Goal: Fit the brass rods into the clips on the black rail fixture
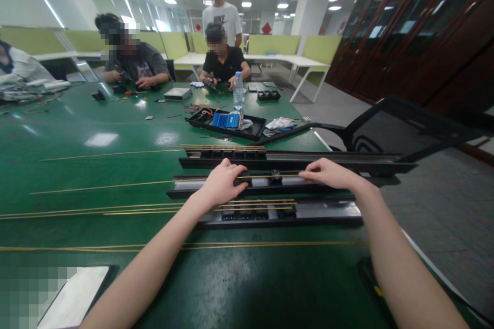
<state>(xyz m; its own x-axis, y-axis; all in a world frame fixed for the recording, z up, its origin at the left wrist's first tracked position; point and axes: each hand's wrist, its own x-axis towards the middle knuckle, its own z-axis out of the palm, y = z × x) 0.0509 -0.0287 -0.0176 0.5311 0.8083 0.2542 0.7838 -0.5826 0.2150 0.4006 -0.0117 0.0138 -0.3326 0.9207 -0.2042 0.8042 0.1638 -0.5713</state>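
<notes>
Across the middle black channel (309, 187) lies a thin brass-coloured rod (116, 186), running far out to the left. My left hand (222, 183) is closed around a small black block (244, 179) on that channel, where the rod passes. To its right a second black block (275, 177) sits on the rod's line. My right hand (328, 174) pinches the rod's right end between thumb and fingers. In front, the near channel (328, 209) holds several black blocks (254, 211) with rods through or over them; I cannot tell which.
Behind is another channel (328, 163) with blocks and rods. More rods (270, 243) lie nearer me. Beyond stand a black tray (254, 131) with a blue item, a water bottle (238, 92) and gloves (280, 126). An office chair (409, 128) is at right. People work across the table.
</notes>
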